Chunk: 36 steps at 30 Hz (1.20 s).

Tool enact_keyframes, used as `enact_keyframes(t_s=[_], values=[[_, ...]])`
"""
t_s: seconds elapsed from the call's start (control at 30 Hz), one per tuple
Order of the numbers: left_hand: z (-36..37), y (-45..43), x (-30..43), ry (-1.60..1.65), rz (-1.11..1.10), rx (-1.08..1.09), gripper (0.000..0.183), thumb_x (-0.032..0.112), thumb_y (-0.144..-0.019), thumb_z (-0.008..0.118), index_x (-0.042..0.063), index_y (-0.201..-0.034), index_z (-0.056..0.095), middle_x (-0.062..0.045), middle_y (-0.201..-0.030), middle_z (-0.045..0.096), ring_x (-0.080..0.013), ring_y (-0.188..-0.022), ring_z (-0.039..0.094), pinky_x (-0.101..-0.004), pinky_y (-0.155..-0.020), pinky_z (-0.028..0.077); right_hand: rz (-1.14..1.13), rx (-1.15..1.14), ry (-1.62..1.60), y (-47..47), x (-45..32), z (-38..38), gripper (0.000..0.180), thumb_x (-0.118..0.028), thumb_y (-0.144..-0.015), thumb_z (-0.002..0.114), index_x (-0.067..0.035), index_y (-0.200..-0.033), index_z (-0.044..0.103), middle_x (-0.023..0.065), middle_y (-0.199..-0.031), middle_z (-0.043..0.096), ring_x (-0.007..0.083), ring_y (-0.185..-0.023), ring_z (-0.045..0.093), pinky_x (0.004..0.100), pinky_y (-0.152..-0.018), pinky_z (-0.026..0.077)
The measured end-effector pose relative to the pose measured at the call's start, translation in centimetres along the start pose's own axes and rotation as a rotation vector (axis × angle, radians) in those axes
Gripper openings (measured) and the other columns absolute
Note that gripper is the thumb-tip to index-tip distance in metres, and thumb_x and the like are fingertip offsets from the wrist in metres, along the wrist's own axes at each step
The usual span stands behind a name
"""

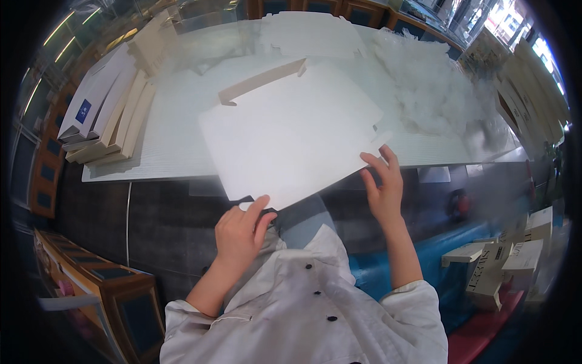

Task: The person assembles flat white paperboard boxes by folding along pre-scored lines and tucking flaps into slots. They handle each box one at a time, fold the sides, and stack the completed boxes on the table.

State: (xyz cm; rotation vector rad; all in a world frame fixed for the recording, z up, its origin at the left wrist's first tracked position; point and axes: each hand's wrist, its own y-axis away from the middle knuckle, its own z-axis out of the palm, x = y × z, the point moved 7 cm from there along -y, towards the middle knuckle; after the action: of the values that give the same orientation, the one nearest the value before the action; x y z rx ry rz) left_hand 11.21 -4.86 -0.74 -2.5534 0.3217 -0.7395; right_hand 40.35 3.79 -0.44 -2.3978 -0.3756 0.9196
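A large white cardboard sheet (295,136), apparently an unfolded box blank, lies tilted on the white table (182,159) and juts over its front edge. Its far flap stands folded up. My left hand (243,227) is at the sheet's near left corner, with a small tab between thumb and fingers. My right hand (384,184) is at the near right edge, fingers curved and thumb apart; whether it grips the edge cannot be told. More flat white cardboard (309,34) lies at the table's far side.
Stacked white and cream boxes (109,113) stand at the table's left end. Crumpled clear plastic (423,86) covers the right part, beside upright cardboard pieces (527,95). Folded printed boxes (491,268) rest on a blue bench (423,255) at lower right. A wooden cabinet (104,291) is at lower left.
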Motion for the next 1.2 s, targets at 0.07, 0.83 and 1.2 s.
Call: enact_keyframes(t_s=[0.07,0.83,1.2], values=[[-0.2,-0.8,-0.3,-0.049,-0.01,0.048,0.051,0.033,-0.082,0.083,0.009,-0.124,0.069,-0.007,-0.074,0.056,-0.027,-0.068,0.055,-0.0381,-0.065,0.047,-0.012,0.032,0.044,0.5,-0.8,0.1,0.033,-0.002,-0.085,0.074,-0.014,-0.116,0.074,0.0218,-0.135,0.056,0.038,-0.116,0.061,0.0402,-0.093,0.053],[3.6,-9.8,-1.8,0.209,0.104,-0.284,0.016,0.021,-0.096,0.067,0.01,-0.105,0.061,-0.008,-0.088,0.06,-0.0308,-0.075,0.066,-0.0418,-0.066,0.052,-0.069,-0.438,-0.287,-4.0,-4.2,4.5,0.02,-0.007,-0.094,0.065,-0.006,-0.115,0.061,0.0141,-0.097,0.059,0.0329,-0.088,0.063,0.04,-0.078,0.052],[3.8,-10.6,-0.5,-0.158,0.54,0.004,0.02,0.022,-0.086,0.078,0.011,-0.098,0.066,-0.003,-0.103,0.061,-0.0231,-0.093,0.061,-0.0381,-0.08,0.049,-0.501,-0.264,0.145,-4.8,-5.2,4.9,0.016,-0.013,-0.088,0.073,-0.012,-0.103,0.069,0.0063,-0.101,0.06,0.0245,-0.09,0.061,0.037,-0.075,0.049]])
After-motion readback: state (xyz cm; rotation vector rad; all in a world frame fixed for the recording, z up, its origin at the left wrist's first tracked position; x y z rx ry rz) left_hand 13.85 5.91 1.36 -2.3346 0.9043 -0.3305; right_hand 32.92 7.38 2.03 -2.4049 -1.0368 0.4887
